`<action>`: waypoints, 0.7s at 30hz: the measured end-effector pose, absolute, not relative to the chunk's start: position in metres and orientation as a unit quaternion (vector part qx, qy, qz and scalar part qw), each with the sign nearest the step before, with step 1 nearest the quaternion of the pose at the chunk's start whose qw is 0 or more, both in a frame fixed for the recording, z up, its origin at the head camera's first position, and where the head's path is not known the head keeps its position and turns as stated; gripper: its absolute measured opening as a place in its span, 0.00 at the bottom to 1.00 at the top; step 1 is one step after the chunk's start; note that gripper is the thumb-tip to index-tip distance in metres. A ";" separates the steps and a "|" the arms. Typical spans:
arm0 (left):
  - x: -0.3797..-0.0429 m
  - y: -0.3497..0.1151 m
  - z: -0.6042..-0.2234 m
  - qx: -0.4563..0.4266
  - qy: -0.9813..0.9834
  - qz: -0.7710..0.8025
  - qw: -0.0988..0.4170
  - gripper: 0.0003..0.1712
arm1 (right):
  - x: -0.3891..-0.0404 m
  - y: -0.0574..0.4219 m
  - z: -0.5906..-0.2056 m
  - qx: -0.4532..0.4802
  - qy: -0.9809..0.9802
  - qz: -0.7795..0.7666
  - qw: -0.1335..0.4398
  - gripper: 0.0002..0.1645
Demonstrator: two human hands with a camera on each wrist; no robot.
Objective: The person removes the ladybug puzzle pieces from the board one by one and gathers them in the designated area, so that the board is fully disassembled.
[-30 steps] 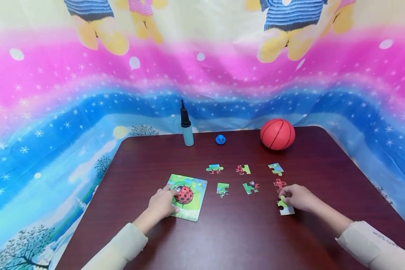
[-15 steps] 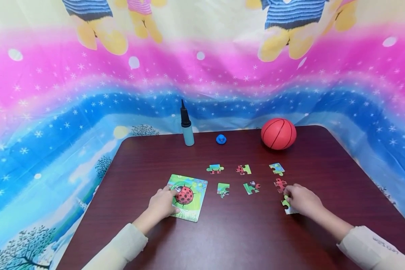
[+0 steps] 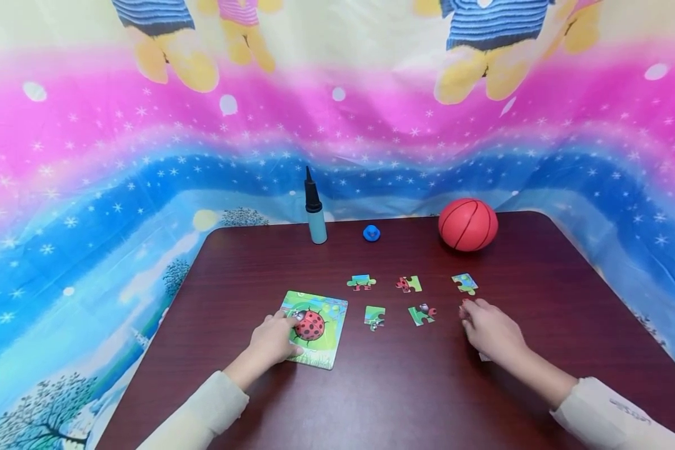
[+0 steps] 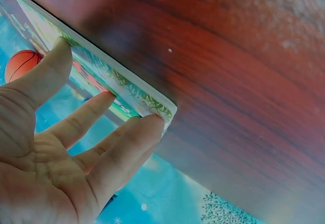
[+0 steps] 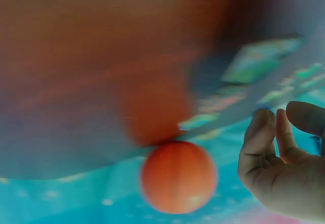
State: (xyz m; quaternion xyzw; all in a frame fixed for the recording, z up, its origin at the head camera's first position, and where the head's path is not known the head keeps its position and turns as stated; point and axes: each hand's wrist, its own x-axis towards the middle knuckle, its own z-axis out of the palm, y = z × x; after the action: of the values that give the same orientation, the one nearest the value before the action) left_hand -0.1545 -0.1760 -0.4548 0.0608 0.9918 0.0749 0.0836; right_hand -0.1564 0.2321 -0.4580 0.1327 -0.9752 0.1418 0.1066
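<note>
My left hand (image 3: 271,339) rests on the ladybug picture board (image 3: 327,337), its straight fingers touching the printed face. The left wrist view shows the thumb and fingertips spread along the board (image 4: 137,84). My right hand (image 3: 494,332) hovers at the right, fingertips by a red puzzle piece (image 3: 464,307) that it mostly covers. Beneath the palm, only a pale corner of a green-and-white puzzle piece (image 3: 484,357) shows. In the blurred right wrist view, that piece (image 5: 259,61) lies apart from the loosely bent fingers.
Several ladybug puzzle pieces lie in the middle, among them a green one (image 3: 374,315) and a red-and-green one (image 3: 409,284). Another piece (image 3: 465,283) lies farther back at the right. Along the back stand a hand pump (image 3: 317,222), a small blue toy (image 3: 371,233) and a red ball (image 3: 468,225).
My right hand slid the green-and-white puzzle piece slightly right, let it go, and moved forward-left over the red piece. The left hand has stayed on the board.
</note>
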 end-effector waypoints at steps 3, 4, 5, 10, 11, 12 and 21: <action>-0.154 -0.177 -0.454 0.058 0.992 0.076 0.088 0.38 | -0.158 0.198 -0.450 0.170 -0.966 0.142 0.130 0.07; -0.154 -0.177 -0.454 0.058 0.991 0.076 0.090 0.38 | -0.158 0.184 -0.448 0.184 -0.964 0.142 0.133 0.06; -0.154 -0.177 -0.454 0.057 0.991 0.076 0.092 0.38 | -0.158 0.170 -0.446 0.200 -0.960 0.143 0.134 0.06; -0.155 -0.175 -0.454 0.057 0.991 0.079 0.095 0.36 | -0.160 0.096 -0.442 0.284 -0.943 0.147 0.087 0.04; -0.155 -0.175 -0.454 0.057 0.991 0.078 0.095 0.37 | -0.161 0.082 -0.443 0.299 -0.940 0.146 0.074 0.05; -0.155 -0.175 -0.454 0.058 0.991 0.079 0.094 0.36 | -0.162 0.068 -0.445 0.315 -0.936 0.144 0.062 0.06; -0.157 -0.179 -0.452 0.059 0.991 0.072 0.100 0.35 | -0.177 -0.020 -0.470 0.363 -0.927 0.088 -0.007 0.18</action>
State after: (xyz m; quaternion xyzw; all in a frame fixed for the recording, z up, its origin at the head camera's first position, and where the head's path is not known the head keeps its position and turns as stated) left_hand -0.1568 -0.1793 -0.4516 0.0594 0.9906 0.0718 0.1002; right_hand -0.1775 -0.0202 -0.4700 0.3633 -0.9275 0.0882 -0.0072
